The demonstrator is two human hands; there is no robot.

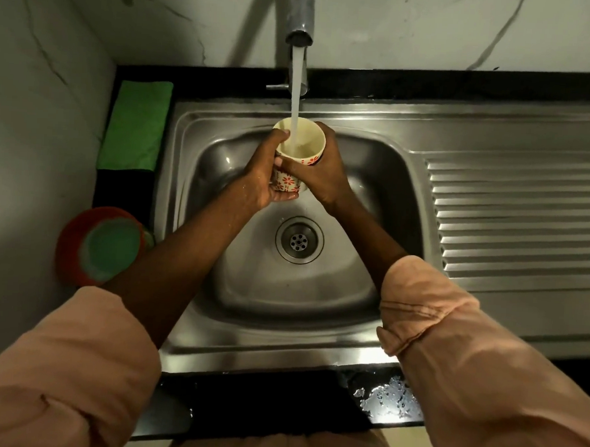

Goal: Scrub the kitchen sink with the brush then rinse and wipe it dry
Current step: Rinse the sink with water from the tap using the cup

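Note:
A white cup with red flowers (301,143) is held over the steel sink basin (374,179), under the running tap (300,15). Water streams into the cup. My left hand (258,177) grips the cup's left side and base, thumb at the rim. My right hand (318,171) wraps around its right side. The drain (299,240) lies below the hands. No brush is in view.
A green cloth (136,124) lies folded on the black counter left of the sink. A red bowl with a green inside (101,245) stands at the front left. The ribbed drainboard (519,218) spreads to the right. Water drops (385,397) sit on the counter's front edge.

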